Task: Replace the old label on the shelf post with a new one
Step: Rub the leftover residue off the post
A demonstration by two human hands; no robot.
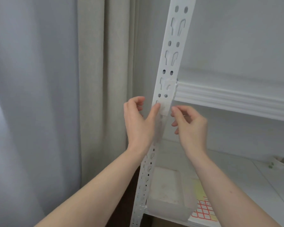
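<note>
A white slotted shelf post [168, 63] runs from the top right down to the bottom middle. A pale whitish label [164, 107] sits on the post just below the upper shelf. My left hand [139, 123] is at the post's left side, its thumb pressing on the label's left edge, the other fingers curled away from the post. My right hand [188, 125] hovers at the post's right side with loosely curled fingers, the index fingertip close to the label's right edge; I cannot tell whether it touches. Below the thumb the post is blurred.
A white upper shelf [236, 99] meets the post at the right. On the lower shelf [252, 177] stand a translucent white box [169, 190], a sheet with red-bordered stickers [203, 210] and a small white bowl [281, 161]. Grey and beige curtains [56, 95] hang at the left.
</note>
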